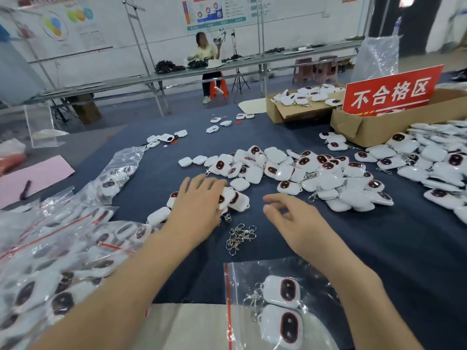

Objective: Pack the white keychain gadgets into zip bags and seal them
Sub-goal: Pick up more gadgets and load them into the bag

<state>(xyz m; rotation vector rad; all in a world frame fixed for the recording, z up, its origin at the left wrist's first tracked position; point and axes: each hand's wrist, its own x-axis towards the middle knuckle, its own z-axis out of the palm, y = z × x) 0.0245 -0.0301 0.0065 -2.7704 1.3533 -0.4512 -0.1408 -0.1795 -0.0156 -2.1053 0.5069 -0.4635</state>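
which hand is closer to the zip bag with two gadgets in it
Right. The right hand is just beyond the zip bag, near its top edge; the left hand is farther off to the upper left, on loose gadgets.
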